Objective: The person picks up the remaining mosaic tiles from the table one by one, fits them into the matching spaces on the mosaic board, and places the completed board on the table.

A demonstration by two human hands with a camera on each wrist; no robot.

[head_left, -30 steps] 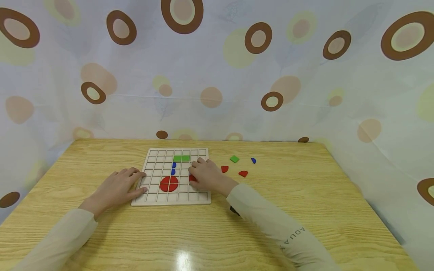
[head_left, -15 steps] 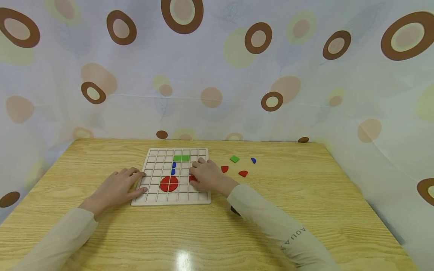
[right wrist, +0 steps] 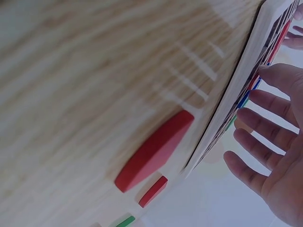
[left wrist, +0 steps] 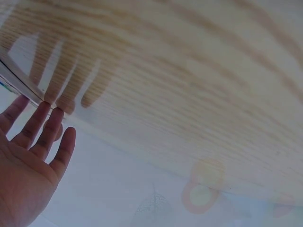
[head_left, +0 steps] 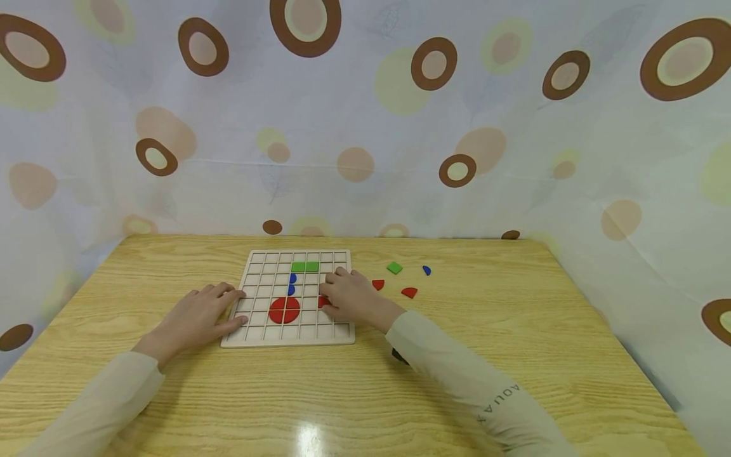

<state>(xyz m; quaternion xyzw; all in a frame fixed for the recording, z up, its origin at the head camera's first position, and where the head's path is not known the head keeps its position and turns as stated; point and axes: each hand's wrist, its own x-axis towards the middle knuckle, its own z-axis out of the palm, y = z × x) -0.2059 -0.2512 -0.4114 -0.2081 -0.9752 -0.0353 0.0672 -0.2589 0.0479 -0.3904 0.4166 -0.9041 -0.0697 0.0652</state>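
A white square grid board lies on the table. My left hand rests at its left edge, fingers and thumb spread on the rim; in the left wrist view the left hand shows straight fingers. Over the board's right side is my right hand, its thumb tip by a red piece that it partly covers. In the right wrist view the right hand has its fingers loosely extended, thumb tip at the red. On the grid sit a red circle of quarter pieces, two blue half-rounds and two green squares.
Right of the board lie two loose red quarter pieces, a green square and a blue half-round. The wooden table reaches back to a patterned cloth wall.
My right hand has shifted slightly right, baring more of the red piece by its thumb. The left hand stays at the board's edge.
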